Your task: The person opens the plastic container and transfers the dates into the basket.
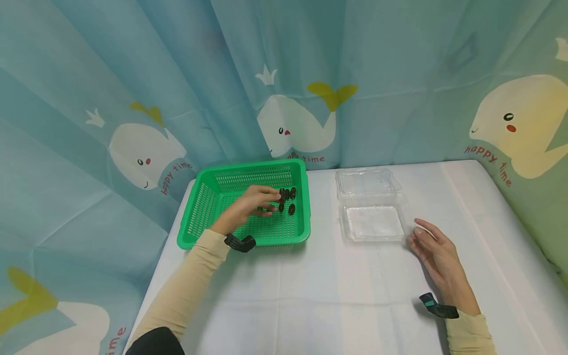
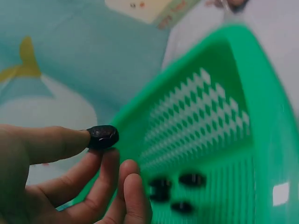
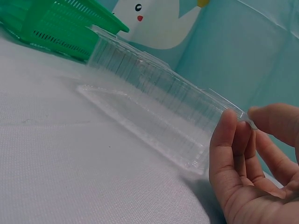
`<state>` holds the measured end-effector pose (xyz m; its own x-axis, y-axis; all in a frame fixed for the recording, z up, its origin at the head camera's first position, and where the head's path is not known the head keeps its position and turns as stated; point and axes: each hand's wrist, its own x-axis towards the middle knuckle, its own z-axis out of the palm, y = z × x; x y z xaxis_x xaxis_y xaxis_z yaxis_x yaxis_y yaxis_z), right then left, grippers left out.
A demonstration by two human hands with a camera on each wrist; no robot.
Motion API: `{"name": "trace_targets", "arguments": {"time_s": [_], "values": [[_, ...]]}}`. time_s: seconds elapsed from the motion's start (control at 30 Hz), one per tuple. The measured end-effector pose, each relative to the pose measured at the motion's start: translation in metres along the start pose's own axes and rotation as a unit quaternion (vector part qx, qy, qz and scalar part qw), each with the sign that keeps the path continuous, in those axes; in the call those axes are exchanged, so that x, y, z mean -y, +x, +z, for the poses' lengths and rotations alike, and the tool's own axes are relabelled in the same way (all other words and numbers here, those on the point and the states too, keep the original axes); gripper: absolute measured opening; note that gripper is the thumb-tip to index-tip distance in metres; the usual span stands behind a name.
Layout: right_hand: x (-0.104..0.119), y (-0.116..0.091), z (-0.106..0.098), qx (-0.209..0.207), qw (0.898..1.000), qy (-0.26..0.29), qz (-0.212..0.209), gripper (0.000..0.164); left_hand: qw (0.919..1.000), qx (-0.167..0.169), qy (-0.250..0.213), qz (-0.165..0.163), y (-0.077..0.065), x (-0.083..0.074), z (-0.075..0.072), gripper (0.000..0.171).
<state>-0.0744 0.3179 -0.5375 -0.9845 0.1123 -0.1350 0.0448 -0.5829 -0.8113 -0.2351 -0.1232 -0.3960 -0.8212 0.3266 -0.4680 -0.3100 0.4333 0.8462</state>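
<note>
Over the green basket (image 1: 302, 231), my left hand (image 1: 254, 201) pinches a dark, glossy dried date (image 2: 103, 136) between thumb and fingertips, above the basket floor in the left wrist view. Several more dates (image 1: 291, 209) lie loose on the slatted floor at the basket's right side. To the right stands a clear plastic clamshell box (image 1: 374, 222), its lid (image 1: 366, 182) folded back toward the curtain. My right hand (image 1: 439, 259) holds the box's near right corner, thumb on top of the rim and fingers against the outer wall, as the right wrist view shows.
A white cloth (image 1: 310, 296) covers the table under the basket and the box. Behind and at both sides hangs a blue-green curtain (image 1: 381, 123) printed with whales. The basket's perforated walls rise around the dates.
</note>
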Motion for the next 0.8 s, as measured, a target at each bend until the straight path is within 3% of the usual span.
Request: {"name": "trace_targets", "arguments": {"time_s": [0.23,0.47,0.8], "values": [[0.001,0.001,0.001,-0.012,1.000,-0.011,0.004,0.034,0.9971,-0.015,0.054,-0.052,0.010,0.012,-0.034,0.039],[-0.001,0.000,0.002,-0.017,1.000,-0.022,0.009,0.033,0.9909,-0.034,0.079,-0.104,0.020,0.027,-0.063,0.035],[0.004,0.001,0.004,-0.002,0.999,-0.047,0.012,0.035,0.9789,-0.032,0.117,-0.165,0.036,0.045,-0.080,0.025]]}}
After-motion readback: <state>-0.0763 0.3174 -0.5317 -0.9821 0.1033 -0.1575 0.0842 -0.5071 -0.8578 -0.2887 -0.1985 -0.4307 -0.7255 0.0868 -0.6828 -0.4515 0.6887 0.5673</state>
